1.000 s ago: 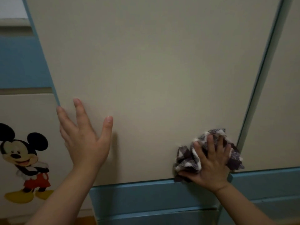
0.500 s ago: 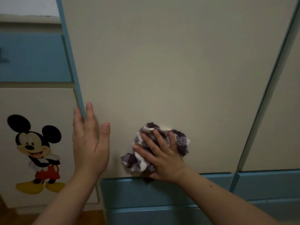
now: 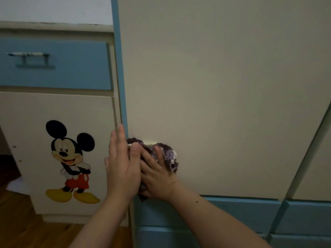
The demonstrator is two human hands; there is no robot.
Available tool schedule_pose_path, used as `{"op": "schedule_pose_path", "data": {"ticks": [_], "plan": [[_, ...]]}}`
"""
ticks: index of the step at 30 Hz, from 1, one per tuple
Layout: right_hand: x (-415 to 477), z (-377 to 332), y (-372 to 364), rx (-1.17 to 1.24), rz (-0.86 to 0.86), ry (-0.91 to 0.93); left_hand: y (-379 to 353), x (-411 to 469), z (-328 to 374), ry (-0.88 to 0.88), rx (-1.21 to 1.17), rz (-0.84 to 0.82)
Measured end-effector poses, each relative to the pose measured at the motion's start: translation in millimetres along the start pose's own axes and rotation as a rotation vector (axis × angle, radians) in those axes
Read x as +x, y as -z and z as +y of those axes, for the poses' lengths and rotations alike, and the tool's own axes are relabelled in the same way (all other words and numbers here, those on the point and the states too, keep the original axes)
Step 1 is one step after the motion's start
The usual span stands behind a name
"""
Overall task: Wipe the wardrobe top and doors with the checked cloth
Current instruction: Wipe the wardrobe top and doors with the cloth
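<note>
The picture is dim and a bit grey. The brightest spot is the white wall (image 3: 53, 8) at 11 o'clock. The big wardrobe door (image 3: 215, 86) looks pale near 1 o'clock and greyer in the middle. A thin dark shadow runs under its bottom edge at 5 o'clock. The corner at 9 o'clock is nearly black. The checked cloth (image 3: 168, 154) looks fuzzy (its squares run together). The drawer handle (image 3: 28, 54) at 10 o'clock looks smeared. Straight lines lean and bend near the 3 o'clock edge.
</note>
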State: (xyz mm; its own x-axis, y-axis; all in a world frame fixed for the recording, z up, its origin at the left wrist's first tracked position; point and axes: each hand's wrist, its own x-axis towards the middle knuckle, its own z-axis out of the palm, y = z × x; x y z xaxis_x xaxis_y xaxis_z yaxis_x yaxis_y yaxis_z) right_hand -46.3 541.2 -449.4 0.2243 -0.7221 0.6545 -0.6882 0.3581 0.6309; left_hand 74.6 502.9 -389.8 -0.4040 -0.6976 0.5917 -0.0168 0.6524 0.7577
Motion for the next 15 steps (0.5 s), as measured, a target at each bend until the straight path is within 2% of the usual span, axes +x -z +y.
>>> {"op": "schedule_pose_path", "data": {"ticks": [5,8,11,15], "plan": [[15.0,2.6,5.4,-0.098,-0.078,0.157,5.8,-2.6,-3.1,0.021,0.02,0.061],[25.4,13.8,8.5,-0.14,-0.036,0.258,6.8,-4.1,-4.6,0.074,0.027,0.08],[40.3,28.8,13.9,-0.098,0.05,0.247,4.0,-4.1,-3.2,0.081,0.043,0.068],[45.8,50.9,21.4,0.037,0.165,0.132,-2.2,-8.8,3.1,-0.035,0.169,0.038]]}}
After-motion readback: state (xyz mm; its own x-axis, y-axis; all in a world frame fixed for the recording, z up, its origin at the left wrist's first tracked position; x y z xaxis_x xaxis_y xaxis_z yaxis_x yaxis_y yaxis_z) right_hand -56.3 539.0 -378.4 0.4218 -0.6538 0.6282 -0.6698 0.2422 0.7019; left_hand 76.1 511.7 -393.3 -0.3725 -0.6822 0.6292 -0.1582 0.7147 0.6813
